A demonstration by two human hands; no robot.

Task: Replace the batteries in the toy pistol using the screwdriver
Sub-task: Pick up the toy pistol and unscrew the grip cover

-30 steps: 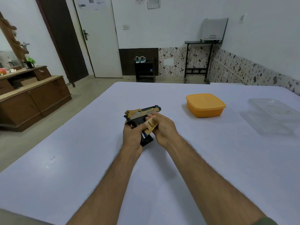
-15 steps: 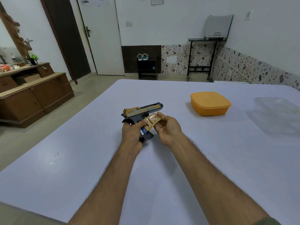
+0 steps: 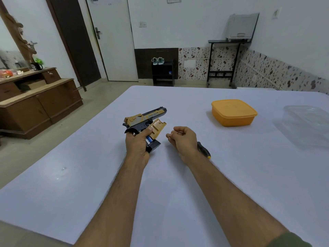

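The black and tan toy pistol (image 3: pixel 153 114) is held above the white table (image 3: pixel 89 184), muzzle pointing away to the right. My left hand (image 3: pixel 137 146) grips its handle, with the thumb pressing the tan battery cover (image 3: pixel 158 128), which stands swung out from the grip. A blue battery (image 3: pixel 149 139) shows inside the uncovered grip. My right hand (image 3: pixel 183 139) hovers just right of the pistol, apart from it, fingers curled in with nothing visible in them. The screwdriver (image 3: pixel 204 150), black-handled with a yellow end, lies on the table behind my right wrist, partly hidden.
An orange lidded box (image 3: pixel 233 113) sits on the table at the far right of the pistol. A clear plastic container (image 3: pixel 308 125) stands near the right edge. A wooden cabinet (image 3: pixel 39 104) is on the floor to the left.
My right hand has let go of the tan cover and drawn back to the right. The cover now stands out from the grip under my left thumb, and the blue battery is exposed.
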